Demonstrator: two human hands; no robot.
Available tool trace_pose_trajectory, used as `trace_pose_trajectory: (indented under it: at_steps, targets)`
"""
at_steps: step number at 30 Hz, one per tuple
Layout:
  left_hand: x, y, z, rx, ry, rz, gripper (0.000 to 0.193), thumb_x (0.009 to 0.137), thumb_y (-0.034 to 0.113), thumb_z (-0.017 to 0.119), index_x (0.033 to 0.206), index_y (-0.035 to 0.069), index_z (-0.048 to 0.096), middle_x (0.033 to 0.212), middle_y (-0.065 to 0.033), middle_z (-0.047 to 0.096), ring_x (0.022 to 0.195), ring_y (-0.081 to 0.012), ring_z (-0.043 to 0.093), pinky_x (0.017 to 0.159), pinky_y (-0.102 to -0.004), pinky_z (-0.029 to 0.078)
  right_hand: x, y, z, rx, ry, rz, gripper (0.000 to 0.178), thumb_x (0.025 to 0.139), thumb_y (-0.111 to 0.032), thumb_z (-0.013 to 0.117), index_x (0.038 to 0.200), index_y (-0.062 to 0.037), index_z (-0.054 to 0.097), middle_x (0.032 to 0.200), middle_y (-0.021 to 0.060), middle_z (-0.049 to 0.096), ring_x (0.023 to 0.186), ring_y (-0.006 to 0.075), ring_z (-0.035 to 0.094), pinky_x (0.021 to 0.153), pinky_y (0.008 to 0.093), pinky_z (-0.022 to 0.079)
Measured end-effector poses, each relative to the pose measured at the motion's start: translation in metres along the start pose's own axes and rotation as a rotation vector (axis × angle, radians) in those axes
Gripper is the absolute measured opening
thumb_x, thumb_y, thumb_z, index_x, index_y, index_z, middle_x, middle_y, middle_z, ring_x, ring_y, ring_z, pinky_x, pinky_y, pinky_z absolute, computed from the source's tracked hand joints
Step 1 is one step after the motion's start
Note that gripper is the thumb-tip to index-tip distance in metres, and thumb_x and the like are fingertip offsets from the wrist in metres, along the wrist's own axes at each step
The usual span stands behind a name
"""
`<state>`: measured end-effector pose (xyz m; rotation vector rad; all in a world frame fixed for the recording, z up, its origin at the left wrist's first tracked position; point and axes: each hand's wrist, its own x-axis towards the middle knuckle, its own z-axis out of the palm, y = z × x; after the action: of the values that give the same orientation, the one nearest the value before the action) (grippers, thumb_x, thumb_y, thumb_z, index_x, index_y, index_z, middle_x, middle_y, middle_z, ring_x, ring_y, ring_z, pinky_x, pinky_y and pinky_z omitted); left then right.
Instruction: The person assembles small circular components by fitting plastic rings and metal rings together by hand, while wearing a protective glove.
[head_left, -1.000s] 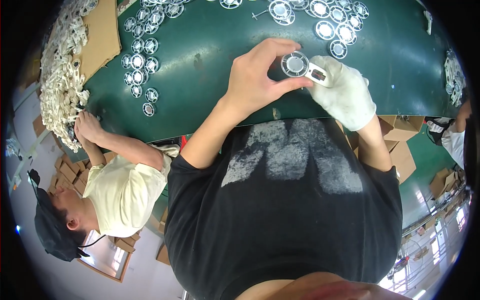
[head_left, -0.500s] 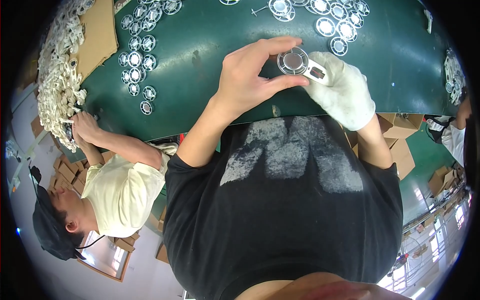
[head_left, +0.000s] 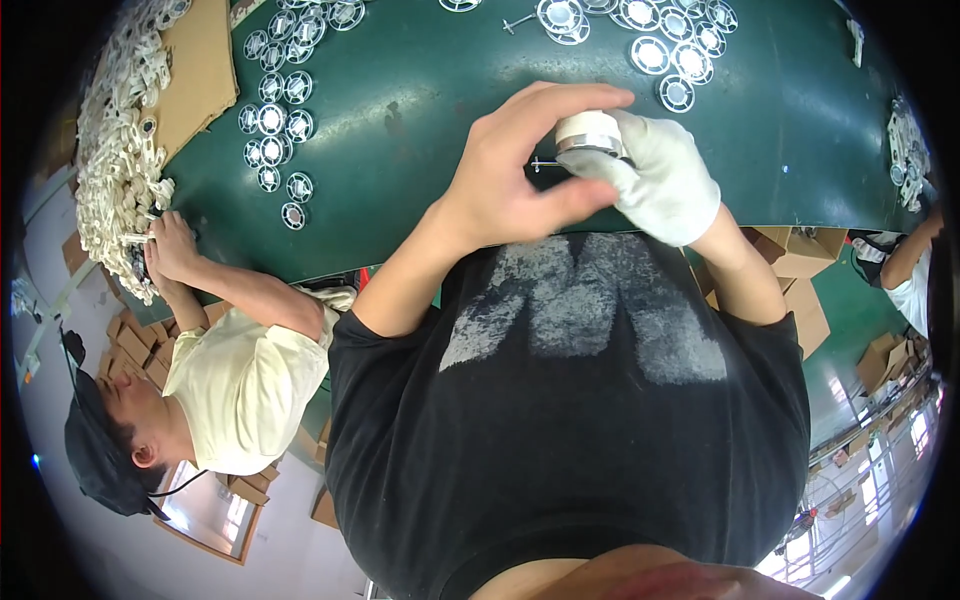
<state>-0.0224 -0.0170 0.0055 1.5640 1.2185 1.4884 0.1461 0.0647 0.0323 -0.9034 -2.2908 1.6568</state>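
While the bare left hand [head_left: 500,165] curves above the smooth green counter [head_left: 380,150], spread wide around a round white-and-silver part [head_left: 588,130], the white-gloved right hand [head_left: 665,180] grips that part firmly.

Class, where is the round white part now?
In the head view, the round white part is in the upper half, right of centre, between the bare left hand and gloved right hand.

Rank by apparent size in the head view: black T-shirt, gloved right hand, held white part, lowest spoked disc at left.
Black T-shirt
Gloved right hand
Held white part, partly covered
Lowest spoked disc
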Motion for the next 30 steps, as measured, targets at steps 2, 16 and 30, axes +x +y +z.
trace_pose_trajectory:
  at_steps: [2,16,30]
  targets:
    - [0.000,0.004,0.002,-0.164,0.089,-0.134,0.029,0.080,0.007,0.082,0.108,0.004,0.074,0.113,-0.0097,0.076,0.097,-0.0210,0.072,0.084,-0.0318,0.057,-0.001,0.005,0.005,-0.192,0.070,-0.158,0.031,0.093,-0.038,0.069,0.104,-0.0099,0.072,0.080,0.0153,0.071,0.073,0.0337,0.071,0.065,0.0414,0.056]
    - [0.106,-0.025,-0.134,0.066,0.221,-0.566,0.027,0.093,0.028,0.073,0.106,0.004,0.078,0.087,-0.0032,0.074,0.077,-0.0108,0.068,0.068,-0.0270,0.054,-0.002,-0.021,0.001,-0.186,0.236,0.030,0.036,0.094,-0.009,0.066,0.129,0.0009,0.061,0.082,0.0071,0.064,0.076,0.0161,0.062,0.077,0.0301,0.052]
    - [0.225,-0.151,-0.331,1.244,0.436,-0.264,0.049,0.083,0.039,0.075,0.124,0.013,0.071,0.131,-0.0157,0.065,0.124,-0.0328,0.060,0.101,-0.0444,0.052,-0.031,0.036,0.029,-0.301,0.457,-0.378,0.033,0.077,0.008,0.068,0.107,-0.0023,0.061,0.086,0.0132,0.065,0.079,0.0329,0.062,0.077,0.0414,0.051]
